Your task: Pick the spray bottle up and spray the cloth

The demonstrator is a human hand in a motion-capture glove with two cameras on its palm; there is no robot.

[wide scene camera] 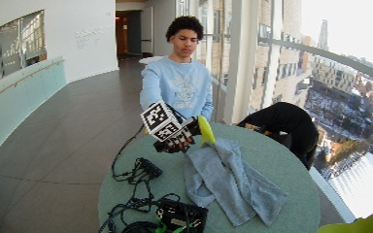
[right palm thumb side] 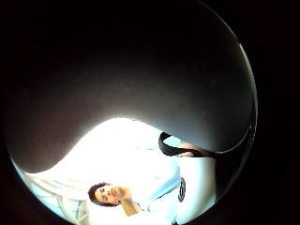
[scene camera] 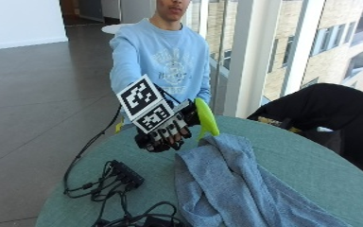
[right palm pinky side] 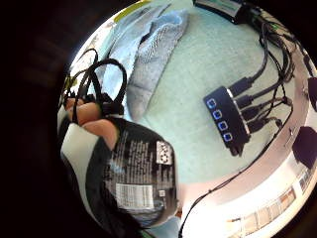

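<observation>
The person stands at the far side of the round green table (scene camera: pixel 307 165) with the gloved right hand (scene camera: pixel 162 135) raised above the tabletop, fingers curled round the spray bottle (scene camera: pixel 205 117). From the outside view the bottle's yellow-green top juts out to the right of the glove, tipped down toward the grey cloth (scene camera: pixel 232 189). The little finger side palm view shows the bottle's dark, labelled body pressed close against the palm, with bare fingertips (right palm pinky side: pixel 99 130) wrapped over it. The thumb side view is mostly blocked by something dark right against the camera, probably the bottle itself.

The cloth lies crumpled in a long heap from just under the bottle's tip down toward the near right edge of the table. To the left of it sit a small black hub (scene camera: pixel 126 174) with cables (scene camera: pixel 87 189) trailing off toward the near edge, well apart from the cloth.

So the pick-up looks done: the bottle is off the table and in the hand, held just over the far end of the cloth. What remains, by my reckoning, is the spraying itself. That calls for keeping the nozzle aimed at the cloth and squeezing the trigger with a finger; whether a finger is already on the trigger I cannot tell.
</observation>
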